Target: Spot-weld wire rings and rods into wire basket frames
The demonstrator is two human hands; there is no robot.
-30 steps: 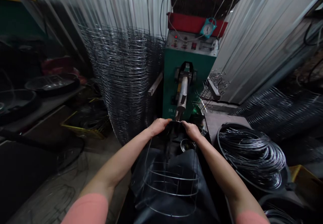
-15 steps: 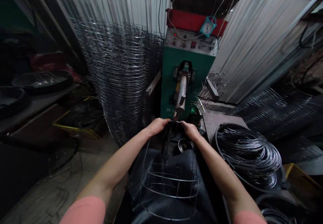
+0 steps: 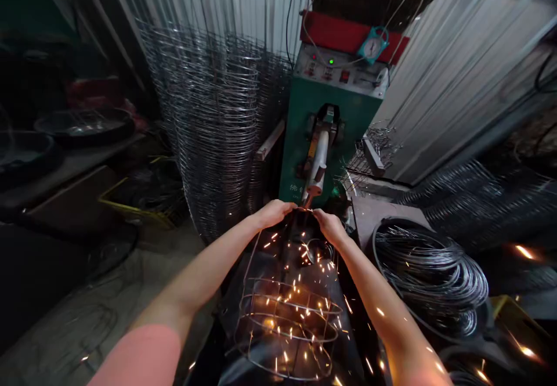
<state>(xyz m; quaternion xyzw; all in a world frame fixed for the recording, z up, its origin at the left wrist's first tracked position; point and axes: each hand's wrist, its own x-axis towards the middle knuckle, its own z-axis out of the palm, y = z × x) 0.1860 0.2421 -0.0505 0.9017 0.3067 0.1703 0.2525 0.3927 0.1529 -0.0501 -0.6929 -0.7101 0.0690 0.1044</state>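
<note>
A round wire cage (image 3: pixel 300 337) with rings and long thin wires reaches from over my lap up to the green spot welder (image 3: pixel 296 136). My left hand (image 3: pixel 275 213) and my right hand (image 3: pixel 331 226) each pinch its far end, one on either side, right under the welder's copper-coloured electrode tip (image 3: pixel 314 190). Orange sparks scatter from there over the cage, the dark apron (image 3: pixel 348 345) on my lap and my right arm. A small round metal cup or ring (image 3: pixel 319 251) sits below my right hand, partly hidden by sparks.
Tall stacks of wire rings (image 3: pixel 213 119) lean against the corrugated wall on the left. Coiled wire (image 3: pixel 435 270) fills a black tub at the right. A yellow crate (image 3: pixel 134 206) is on the floor; a blue dial timer (image 3: pixel 373 46) hangs on the welder.
Sparks now fly from the electrode, and a green light has come on at the welder's panel. The electrode tip has come down onto the wire. Both hands keep their hold.
</note>
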